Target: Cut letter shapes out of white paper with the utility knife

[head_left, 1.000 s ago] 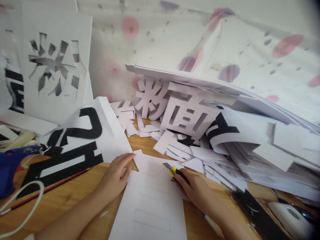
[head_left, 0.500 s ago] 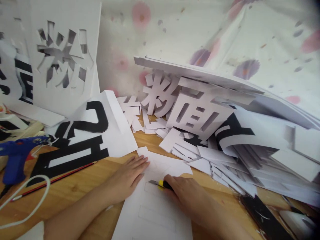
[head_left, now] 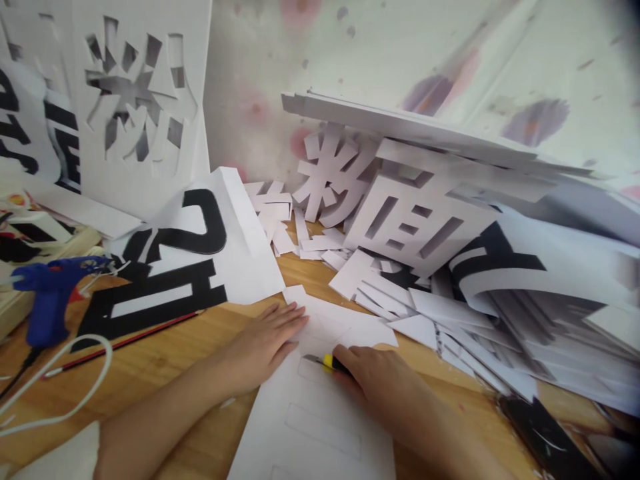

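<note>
A white foam board sheet [head_left: 310, 433] with faint pencilled rectangles lies on the wooden table in front of me. Flat across its upper left edge rests my left hand [head_left: 273, 340], fingers stretched out and holding nothing. My right hand [head_left: 365, 377] is closed around a utility knife [head_left: 329, 362] with a black and yellow body. Its blade points left and lies at the top outline of a pencilled rectangle. Whether the tip is in the board or only touching it I cannot tell.
At left are a blue glue gun [head_left: 47, 300], its white cable [head_left: 107, 353], a red-black pencil [head_left: 135, 340] and black printed letters [head_left: 200, 227]. Behind stand cut-out white characters [head_left: 420, 220] among scraps [head_left: 380, 293]. A black phone-like object [head_left: 547, 433] lies at right.
The whole view has shifted, so the scene sits slightly further right. Both hands keep nearly the same place on the board, and the knife stays near the same pencilled line.
</note>
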Available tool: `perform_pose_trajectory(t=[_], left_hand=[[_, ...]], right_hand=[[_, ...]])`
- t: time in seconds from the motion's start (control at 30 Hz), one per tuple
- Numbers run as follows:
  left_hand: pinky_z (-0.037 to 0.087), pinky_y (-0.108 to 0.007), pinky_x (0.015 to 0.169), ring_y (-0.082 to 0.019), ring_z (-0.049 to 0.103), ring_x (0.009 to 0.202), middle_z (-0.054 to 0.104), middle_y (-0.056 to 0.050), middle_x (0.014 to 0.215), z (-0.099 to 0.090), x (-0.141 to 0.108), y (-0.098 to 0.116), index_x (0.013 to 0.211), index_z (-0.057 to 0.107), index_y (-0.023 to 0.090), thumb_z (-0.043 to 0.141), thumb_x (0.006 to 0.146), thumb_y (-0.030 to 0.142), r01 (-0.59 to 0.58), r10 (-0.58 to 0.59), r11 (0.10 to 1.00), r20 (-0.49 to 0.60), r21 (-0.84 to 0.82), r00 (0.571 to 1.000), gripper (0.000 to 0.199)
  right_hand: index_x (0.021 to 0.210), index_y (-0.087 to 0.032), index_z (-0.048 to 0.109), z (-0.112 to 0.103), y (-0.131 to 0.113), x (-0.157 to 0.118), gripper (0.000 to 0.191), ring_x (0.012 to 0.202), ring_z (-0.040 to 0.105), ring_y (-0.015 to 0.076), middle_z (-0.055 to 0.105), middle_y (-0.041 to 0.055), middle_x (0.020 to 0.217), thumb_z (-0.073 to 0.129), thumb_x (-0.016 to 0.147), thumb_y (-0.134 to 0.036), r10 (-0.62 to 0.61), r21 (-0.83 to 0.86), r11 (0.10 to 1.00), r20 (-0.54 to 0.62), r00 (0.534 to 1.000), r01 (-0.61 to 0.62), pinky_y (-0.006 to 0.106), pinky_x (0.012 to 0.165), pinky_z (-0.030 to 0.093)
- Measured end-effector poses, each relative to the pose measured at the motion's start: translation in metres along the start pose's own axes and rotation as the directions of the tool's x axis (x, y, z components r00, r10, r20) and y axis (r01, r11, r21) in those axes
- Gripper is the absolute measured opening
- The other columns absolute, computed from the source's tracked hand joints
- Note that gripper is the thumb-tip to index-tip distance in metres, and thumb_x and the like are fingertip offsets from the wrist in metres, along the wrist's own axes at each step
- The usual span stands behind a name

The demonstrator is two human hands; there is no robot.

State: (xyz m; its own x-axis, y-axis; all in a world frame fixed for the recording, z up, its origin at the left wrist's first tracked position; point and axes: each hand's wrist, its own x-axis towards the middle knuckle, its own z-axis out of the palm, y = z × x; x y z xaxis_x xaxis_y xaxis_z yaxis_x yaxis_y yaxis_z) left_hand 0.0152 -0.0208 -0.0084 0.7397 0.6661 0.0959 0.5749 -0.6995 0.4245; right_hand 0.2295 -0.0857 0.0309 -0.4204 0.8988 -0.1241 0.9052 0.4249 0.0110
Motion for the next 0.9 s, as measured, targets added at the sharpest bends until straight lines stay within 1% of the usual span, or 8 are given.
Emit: perform_pose_trajectory(t=[0.17, 0.33, 0.53, 0.63, 0.77, 0.9], left_hand=[[0.018, -0.041, 0.111, -0.016, 0.026, 0.134, 0.036, -0.004, 0.144, -0.0004, 0.0, 0.0005, 0.135, 0.038, 0.02, 0.039, 0.094, 0.024, 0.005, -0.005, 1.0, 0.027, 0.015, 1.0, 0.041], [0.02, -0.04, 0.111, -0.016, 0.027, 0.134, 0.037, -0.004, 0.143, 0.0013, -0.0007, -0.0012, 0.135, 0.038, 0.021, 0.04, 0.093, 0.024, -0.009, 0.009, 1.0, -0.011, -0.001, 1.0, 0.041], [0.02, -0.04, 0.111, -0.017, 0.028, 0.133, 0.038, -0.006, 0.142, 0.001, 0.0, -0.0006, 0.134, 0.04, 0.017, 0.041, 0.093, 0.022, -0.003, 0.003, 1.0, 0.0, 0.002, 1.0, 0.041], [0.021, -0.04, 0.111, -0.017, 0.029, 0.133, 0.039, -0.006, 0.142, 0.0026, -0.0001, -0.0016, 0.133, 0.04, 0.018, 0.042, 0.093, 0.023, -0.01, 0.01, 1.0, -0.022, -0.003, 1.0, 0.041], [0.022, -0.04, 0.11, -0.016, 0.029, 0.133, 0.038, -0.004, 0.142, 0.0048, -0.001, -0.0036, 0.134, 0.039, 0.023, 0.04, 0.093, 0.024, -0.02, 0.019, 0.999, -0.043, -0.025, 0.999, 0.041], [0.02, -0.041, 0.111, -0.016, 0.027, 0.134, 0.036, -0.005, 0.143, 0.0031, -0.0014, -0.0029, 0.136, 0.035, 0.022, 0.037, 0.095, 0.025, -0.031, 0.031, 1.0, -0.02, 0.003, 0.999, 0.042]], right_hand=[[0.081, -0.023, 0.054, 0.0011, -0.0007, 0.0005, 0.011, 0.054, 0.059, 0.019, 0.064, -0.0005, 0.068, 0.046, 0.089, -0.027, -0.005, -0.011, 1.0, -0.013, 1.0, 0.005, 0.03, 0.046, 0.019], [0.081, -0.023, 0.053, 0.0008, -0.0011, 0.0001, 0.009, 0.055, 0.059, 0.0199, 0.064, -0.0009, 0.068, 0.048, 0.088, -0.026, 0.0, -0.001, 1.0, -0.002, 1.0, 0.0, 0.03, 0.046, 0.019], [0.081, -0.024, 0.053, 0.0022, -0.0021, 0.0008, 0.01, 0.054, 0.059, 0.0199, 0.063, -0.0015, 0.067, 0.047, 0.089, -0.026, -0.004, 0.003, 1.0, -0.004, 1.0, 0.004, 0.03, 0.047, 0.02], [0.081, -0.024, 0.053, 0.0022, -0.0029, -0.0001, 0.009, 0.055, 0.059, 0.0195, 0.063, -0.0014, 0.067, 0.047, 0.088, -0.025, -0.008, -0.01, 1.0, -0.016, 1.0, 0.008, 0.03, 0.046, 0.02], [0.081, -0.024, 0.053, -0.0007, -0.0048, 0.0001, 0.011, 0.055, 0.059, 0.0192, 0.062, -0.001, 0.066, 0.046, 0.088, -0.02, -0.011, -0.054, 0.999, -0.008, 1.0, 0.01, 0.03, 0.046, 0.02], [0.082, -0.024, 0.052, -0.005, -0.0076, 0.0021, 0.008, 0.049, 0.057, 0.0192, 0.06, -0.0004, 0.064, 0.047, 0.086, -0.019, -0.056, -0.172, 0.984, -0.017, 0.998, 0.053, 0.031, 0.043, 0.016]])
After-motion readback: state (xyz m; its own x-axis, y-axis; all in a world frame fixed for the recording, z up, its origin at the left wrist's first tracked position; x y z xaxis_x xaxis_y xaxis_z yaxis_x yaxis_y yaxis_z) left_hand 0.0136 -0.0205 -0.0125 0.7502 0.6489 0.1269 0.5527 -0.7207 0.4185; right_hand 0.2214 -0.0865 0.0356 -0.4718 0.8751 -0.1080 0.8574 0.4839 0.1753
